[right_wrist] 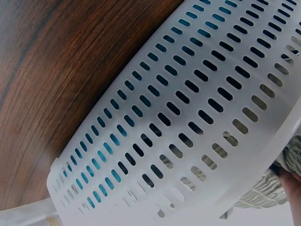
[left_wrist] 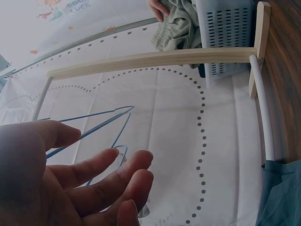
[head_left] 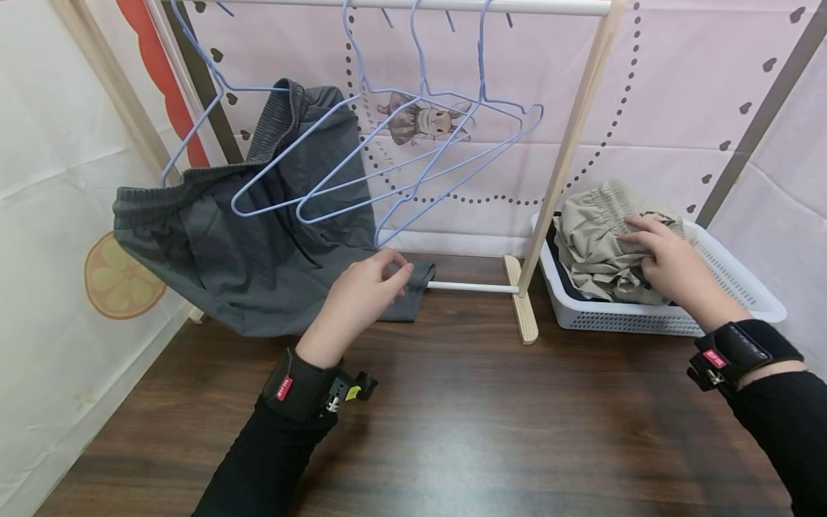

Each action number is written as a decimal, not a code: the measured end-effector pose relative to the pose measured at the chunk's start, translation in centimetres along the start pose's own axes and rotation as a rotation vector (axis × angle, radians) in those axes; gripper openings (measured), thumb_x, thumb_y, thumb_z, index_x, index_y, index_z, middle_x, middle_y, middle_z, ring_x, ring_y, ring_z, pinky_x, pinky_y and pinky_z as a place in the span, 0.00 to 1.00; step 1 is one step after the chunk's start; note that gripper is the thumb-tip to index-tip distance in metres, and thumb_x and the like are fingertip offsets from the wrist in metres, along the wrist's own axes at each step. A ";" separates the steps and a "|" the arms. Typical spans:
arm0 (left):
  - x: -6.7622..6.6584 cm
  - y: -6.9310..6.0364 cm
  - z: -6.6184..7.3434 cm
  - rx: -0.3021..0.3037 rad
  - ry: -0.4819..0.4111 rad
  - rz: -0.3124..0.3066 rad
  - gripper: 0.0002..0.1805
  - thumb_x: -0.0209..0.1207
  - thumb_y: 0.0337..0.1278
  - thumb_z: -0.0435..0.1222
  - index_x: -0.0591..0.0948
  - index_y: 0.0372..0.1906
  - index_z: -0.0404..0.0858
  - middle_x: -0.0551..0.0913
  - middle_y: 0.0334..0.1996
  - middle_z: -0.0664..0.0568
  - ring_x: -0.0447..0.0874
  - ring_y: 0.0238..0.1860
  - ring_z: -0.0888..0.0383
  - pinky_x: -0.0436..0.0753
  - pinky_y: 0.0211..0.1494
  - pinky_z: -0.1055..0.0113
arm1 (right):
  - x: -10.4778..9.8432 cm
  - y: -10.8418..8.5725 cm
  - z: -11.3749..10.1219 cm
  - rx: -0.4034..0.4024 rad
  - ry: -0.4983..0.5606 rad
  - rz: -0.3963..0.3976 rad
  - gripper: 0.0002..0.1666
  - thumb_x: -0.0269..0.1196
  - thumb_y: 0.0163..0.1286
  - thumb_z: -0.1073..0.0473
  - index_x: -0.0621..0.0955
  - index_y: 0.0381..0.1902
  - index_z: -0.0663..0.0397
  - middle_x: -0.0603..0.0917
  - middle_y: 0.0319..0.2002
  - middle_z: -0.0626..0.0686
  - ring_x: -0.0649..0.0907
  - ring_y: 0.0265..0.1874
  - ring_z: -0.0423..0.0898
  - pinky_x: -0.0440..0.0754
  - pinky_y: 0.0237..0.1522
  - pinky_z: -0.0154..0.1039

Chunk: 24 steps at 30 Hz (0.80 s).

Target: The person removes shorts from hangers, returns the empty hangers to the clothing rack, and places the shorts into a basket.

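Dark grey drawstring pants [head_left: 226,244] hang by the elastic waistband from a blue hanger [head_left: 216,100] at the left of the rack. My left hand [head_left: 362,294] is in front of their lower part, its fingers loosely bent; the left wrist view shows nothing between them. Rumpled beige pants with an elastic waistband [head_left: 591,230] lie on top in the white basket [head_left: 620,319] at the right. On this cloth rests my right hand [head_left: 675,266], its fingers spread over the folds. Only a sliver of that hand shows in the right wrist view.
Several blue hangers [head_left: 423,97] hang from the white rail [head_left: 549,6] between the hands. The rack's wooden post [head_left: 568,151] and foot [head_left: 522,301] stand left of the basket. Darker cloth [head_left: 564,269] lies under the beige pants. A brown wood-grain table [head_left: 452,416] lies in front.
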<state>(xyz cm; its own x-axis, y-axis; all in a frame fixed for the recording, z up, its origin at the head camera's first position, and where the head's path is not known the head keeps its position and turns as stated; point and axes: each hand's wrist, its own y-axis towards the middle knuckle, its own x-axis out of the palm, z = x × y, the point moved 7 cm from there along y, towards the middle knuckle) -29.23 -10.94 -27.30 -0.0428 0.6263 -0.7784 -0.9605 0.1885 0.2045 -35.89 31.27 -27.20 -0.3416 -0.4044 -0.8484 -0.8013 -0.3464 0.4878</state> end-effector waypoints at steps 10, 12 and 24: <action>0.1 0.1 -0.2 0.000 -0.007 -0.012 0.19 0.46 0.73 0.51 0.78 0.53 0.45 0.84 0.33 0.53 0.79 0.30 0.57 0.73 0.30 0.60 | 2.2 -0.1 0.5 0.072 -0.062 -0.314 0.27 0.57 0.68 0.64 0.72 0.64 0.67 0.57 0.71 0.68 0.60 0.65 0.73 0.61 0.56 0.70; 0.1 0.1 -0.2 0.002 -0.006 -0.012 0.19 0.46 0.74 0.51 0.78 0.53 0.45 0.84 0.33 0.53 0.79 0.30 0.57 0.73 0.30 0.60 | 2.6 -0.2 0.7 0.080 -0.068 -0.358 0.28 0.58 0.70 0.60 0.71 0.65 0.67 0.57 0.70 0.70 0.60 0.65 0.74 0.61 0.57 0.71; 0.1 -0.1 -0.1 -0.005 0.011 -0.021 0.19 0.46 0.73 0.52 0.78 0.53 0.45 0.84 0.34 0.53 0.78 0.31 0.56 0.74 0.31 0.59 | 4.4 -0.8 0.8 0.087 -0.063 -0.504 0.29 0.58 0.72 0.52 0.74 0.59 0.73 0.69 0.59 0.78 0.68 0.59 0.75 0.64 0.58 0.67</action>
<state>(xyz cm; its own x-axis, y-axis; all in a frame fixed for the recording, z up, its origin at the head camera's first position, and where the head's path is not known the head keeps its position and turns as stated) -29.21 -10.97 -27.47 -0.0251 0.6142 -0.7888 -0.9625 0.1983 0.1850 -37.15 30.43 -31.51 0.0706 -0.1525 -0.9858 -0.9110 -0.4123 -0.0015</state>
